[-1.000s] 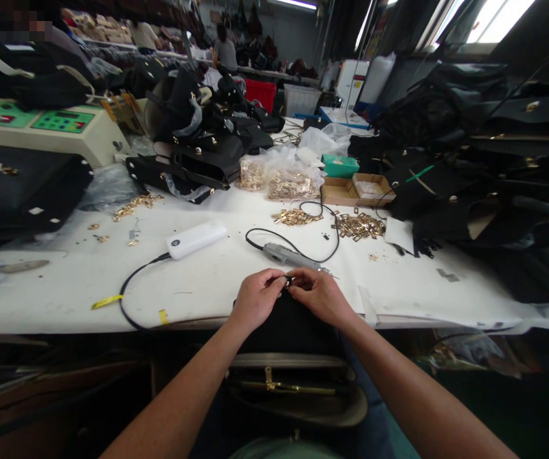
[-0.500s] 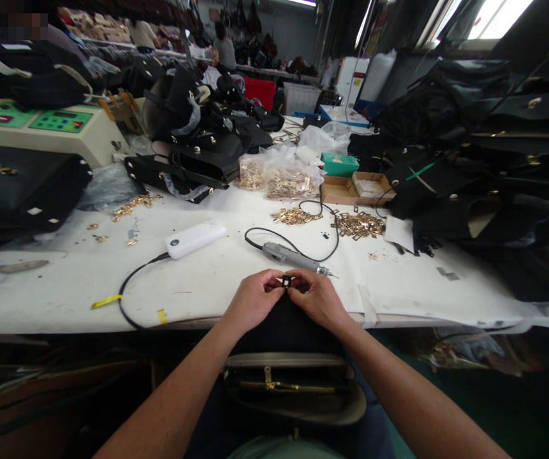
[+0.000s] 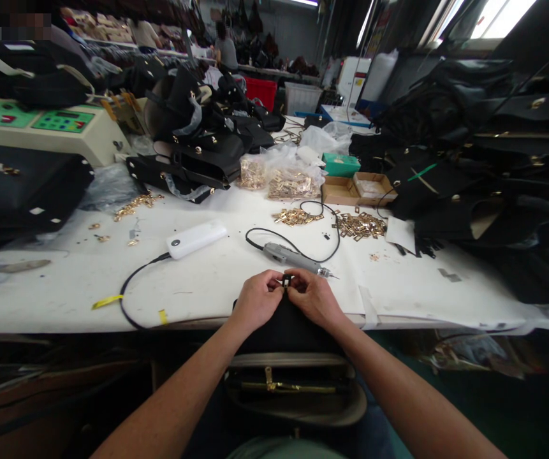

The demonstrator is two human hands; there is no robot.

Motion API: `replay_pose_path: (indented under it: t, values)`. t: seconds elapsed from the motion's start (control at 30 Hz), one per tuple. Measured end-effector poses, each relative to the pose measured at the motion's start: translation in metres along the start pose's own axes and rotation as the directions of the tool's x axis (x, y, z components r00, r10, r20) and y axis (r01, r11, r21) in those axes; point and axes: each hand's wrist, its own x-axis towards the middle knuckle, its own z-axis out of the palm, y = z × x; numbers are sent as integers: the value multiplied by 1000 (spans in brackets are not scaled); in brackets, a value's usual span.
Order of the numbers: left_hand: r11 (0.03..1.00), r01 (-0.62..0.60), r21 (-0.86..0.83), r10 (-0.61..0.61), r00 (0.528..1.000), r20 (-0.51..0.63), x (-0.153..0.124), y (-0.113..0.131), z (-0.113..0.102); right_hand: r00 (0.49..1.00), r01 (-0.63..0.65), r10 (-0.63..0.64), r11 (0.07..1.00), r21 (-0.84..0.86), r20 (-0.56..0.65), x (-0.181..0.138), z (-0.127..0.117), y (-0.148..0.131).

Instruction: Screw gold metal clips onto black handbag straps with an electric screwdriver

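Observation:
My left hand (image 3: 256,299) and my right hand (image 3: 317,299) meet at the table's front edge. Between both sets of thumbs and fingertips is pinched a small dark rectangular frame (image 3: 287,278), at the tip of a black bag flap. That flap belongs to a black handbag (image 3: 298,330) resting against my lap, its mouth facing me, with a gold zipper (image 3: 269,377) inside. Just beyond my fingers lies a grey electric screwdriver (image 3: 293,257), its bit pointing right. How the frame sits on the flap is partly hidden by my fingers.
A white power unit (image 3: 197,239) with a black cable lies left. Farther back are gold fittings (image 3: 297,217), rectangular metal frames (image 3: 360,225), a cardboard box (image 3: 340,190) and bags of hardware (image 3: 294,183). Black bags (image 3: 202,156) are piled behind, others at right (image 3: 446,210). People stand in the distance.
Both hands stay at the same spot with the small frame between them. The left hand and the fingertips have shifted only slightly.

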Motion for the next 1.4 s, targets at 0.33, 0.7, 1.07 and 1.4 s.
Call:
replay_pose_path:
  t: [0.33, 0.7, 1.07, 1.4]
  values:
    - [1000, -11, -5, 11, 998, 69, 5, -4, 0, 1000, 13, -13, 1000, -20, 2, 1, 2, 0]
    - [1000, 15, -25, -13, 997, 77, 4, -1, 0, 999, 8, -9, 999, 39, 33, 1, 0, 4]
    - [999, 35, 32, -36, 998, 41, 8, 6, -5, 996, -51, 43, 994, 96, 82, 4, -7, -1]
    - [990, -5, 137, -6, 997, 76, 0, 20, -13, 976, -137, 106, 978, 160, 188, 18, -17, -11]
